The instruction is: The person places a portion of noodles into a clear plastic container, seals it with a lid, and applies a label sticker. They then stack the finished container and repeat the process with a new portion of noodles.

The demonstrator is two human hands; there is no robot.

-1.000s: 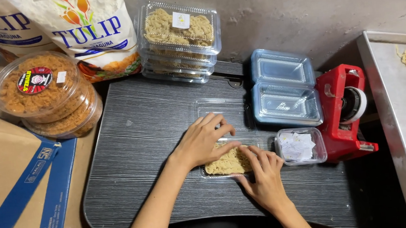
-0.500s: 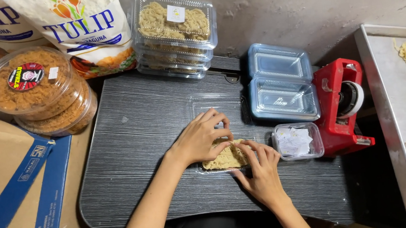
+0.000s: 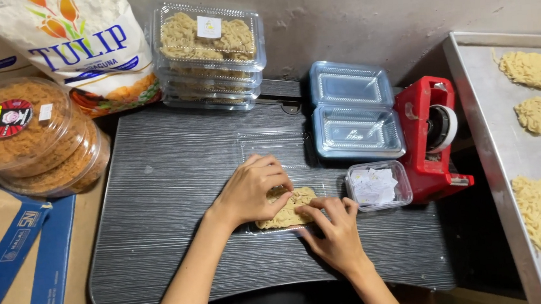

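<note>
A block of dry yellow noodles (image 3: 288, 210) lies in an open clear plastic clamshell box (image 3: 275, 150) on the dark striped table (image 3: 171, 198). My left hand (image 3: 251, 189) rests palm down on the noodles' left side, fingers curled over them. My right hand (image 3: 334, 230) presses its fingertips on the noodles' lower right edge. Both hands touch the noodle block; neither lifts it.
A stack of filled noodle boxes (image 3: 210, 54) stands at the back. Empty clamshell boxes (image 3: 354, 114), a small tub of paper slips (image 3: 376, 185) and a red tape dispenser (image 3: 430, 139) stand right. A metal tray with noodle blocks (image 3: 484, 129) sits far right. Round tubs (image 3: 21, 136), flour sacks (image 3: 72, 45), cardboard (image 3: 8, 256) left.
Both hands stay on the noodle block and shift their fingers slightly, pressing it into the box. The view has moved a little.
</note>
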